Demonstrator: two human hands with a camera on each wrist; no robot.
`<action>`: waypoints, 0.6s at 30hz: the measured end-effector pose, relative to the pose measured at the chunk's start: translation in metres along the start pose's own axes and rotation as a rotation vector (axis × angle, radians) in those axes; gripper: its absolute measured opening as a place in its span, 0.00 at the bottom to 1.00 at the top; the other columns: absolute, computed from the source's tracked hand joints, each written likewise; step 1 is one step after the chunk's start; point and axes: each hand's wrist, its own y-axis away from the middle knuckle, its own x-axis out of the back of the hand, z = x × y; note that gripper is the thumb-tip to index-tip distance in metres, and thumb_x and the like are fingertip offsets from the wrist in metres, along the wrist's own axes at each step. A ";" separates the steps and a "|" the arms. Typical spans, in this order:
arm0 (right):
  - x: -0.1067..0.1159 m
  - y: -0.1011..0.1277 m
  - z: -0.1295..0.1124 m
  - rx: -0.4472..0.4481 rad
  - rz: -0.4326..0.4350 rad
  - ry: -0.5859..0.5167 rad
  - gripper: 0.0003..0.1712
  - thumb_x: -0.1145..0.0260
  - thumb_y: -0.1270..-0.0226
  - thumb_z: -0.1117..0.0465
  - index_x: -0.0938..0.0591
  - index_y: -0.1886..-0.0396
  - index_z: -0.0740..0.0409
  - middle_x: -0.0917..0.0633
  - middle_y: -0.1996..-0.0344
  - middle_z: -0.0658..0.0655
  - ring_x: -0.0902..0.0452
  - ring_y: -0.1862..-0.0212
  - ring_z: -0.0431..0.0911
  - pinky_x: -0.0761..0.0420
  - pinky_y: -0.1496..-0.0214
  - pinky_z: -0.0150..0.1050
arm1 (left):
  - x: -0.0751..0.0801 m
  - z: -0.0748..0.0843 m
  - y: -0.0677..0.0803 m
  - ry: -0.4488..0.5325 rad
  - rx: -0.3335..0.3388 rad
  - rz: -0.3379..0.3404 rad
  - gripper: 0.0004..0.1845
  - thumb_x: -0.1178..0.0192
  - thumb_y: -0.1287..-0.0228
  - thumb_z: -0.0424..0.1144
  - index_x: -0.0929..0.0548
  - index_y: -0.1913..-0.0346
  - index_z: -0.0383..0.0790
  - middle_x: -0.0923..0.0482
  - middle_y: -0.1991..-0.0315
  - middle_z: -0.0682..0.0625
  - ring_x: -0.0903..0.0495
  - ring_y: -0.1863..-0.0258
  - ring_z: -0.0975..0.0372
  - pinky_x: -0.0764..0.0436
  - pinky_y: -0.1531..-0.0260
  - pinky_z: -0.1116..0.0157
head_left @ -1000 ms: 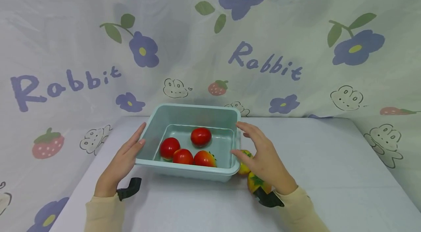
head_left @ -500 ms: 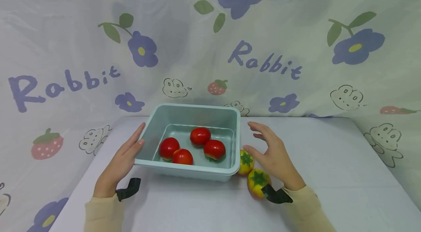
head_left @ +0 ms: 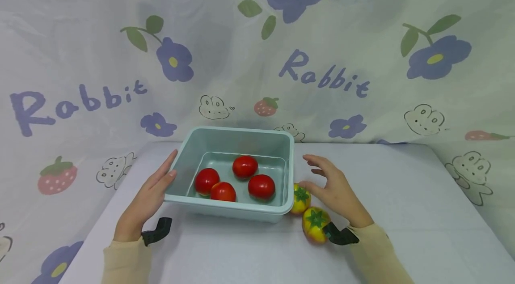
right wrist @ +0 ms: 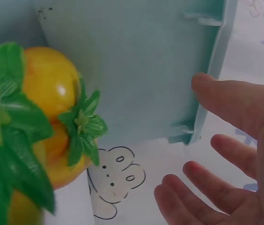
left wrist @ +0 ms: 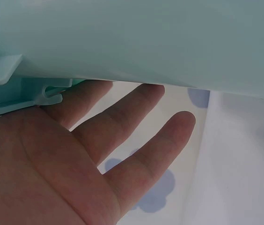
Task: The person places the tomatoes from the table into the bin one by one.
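Since a second ago my right hand (head_left: 335, 190) left the bin's rim, fingers spread beside two yellow tomatoes (head_left: 300, 199).
Left hand (head_left: 150, 194), fingers straight, touches the bin (head_left: 231, 210), long axis along the tabletop's near edge; only my wrist view shows fingers under its rim (left wrist: 10, 101).

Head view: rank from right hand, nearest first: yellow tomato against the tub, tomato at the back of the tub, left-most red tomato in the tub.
1. Yellow tomato against the tub, on the table just left of the right hand, at its thumb.
2. Back tomato, mid-tub toward the far wall.
3. Left-most red tomato, by the tub's left wall, nearer the left hand.
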 end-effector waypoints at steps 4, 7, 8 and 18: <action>-0.002 -0.001 0.005 -0.036 -0.047 -0.013 0.38 0.24 0.39 0.60 0.28 0.30 0.54 0.25 0.33 0.56 0.27 0.34 0.56 0.23 0.37 0.54 | 0.000 0.001 0.000 0.006 -0.004 0.000 0.32 0.63 0.17 0.49 0.57 0.18 0.53 0.59 0.19 0.42 0.57 0.23 0.35 0.50 0.39 0.23; -0.003 -0.001 0.008 -0.067 -0.076 -0.021 0.38 0.24 0.38 0.58 0.28 0.30 0.53 0.26 0.32 0.57 0.28 0.34 0.56 0.23 0.37 0.55 | 0.000 0.001 0.001 0.008 -0.006 0.004 0.31 0.63 0.17 0.49 0.56 0.18 0.54 0.58 0.19 0.42 0.56 0.23 0.35 0.50 0.39 0.24; -0.004 -0.001 0.009 -0.081 -0.088 -0.024 0.38 0.24 0.38 0.57 0.28 0.30 0.53 0.26 0.32 0.57 0.28 0.34 0.57 0.23 0.37 0.56 | 0.000 0.000 0.001 0.008 -0.006 0.004 0.31 0.63 0.17 0.49 0.56 0.18 0.55 0.58 0.19 0.42 0.56 0.23 0.35 0.50 0.39 0.24; -0.007 0.000 0.014 -0.142 -0.214 -0.049 0.40 0.25 0.38 0.57 0.29 0.28 0.58 0.27 0.31 0.58 0.29 0.34 0.61 0.26 0.35 0.58 | 0.000 0.001 0.000 0.009 -0.006 0.005 0.30 0.63 0.17 0.48 0.55 0.18 0.58 0.58 0.19 0.43 0.56 0.23 0.36 0.49 0.39 0.24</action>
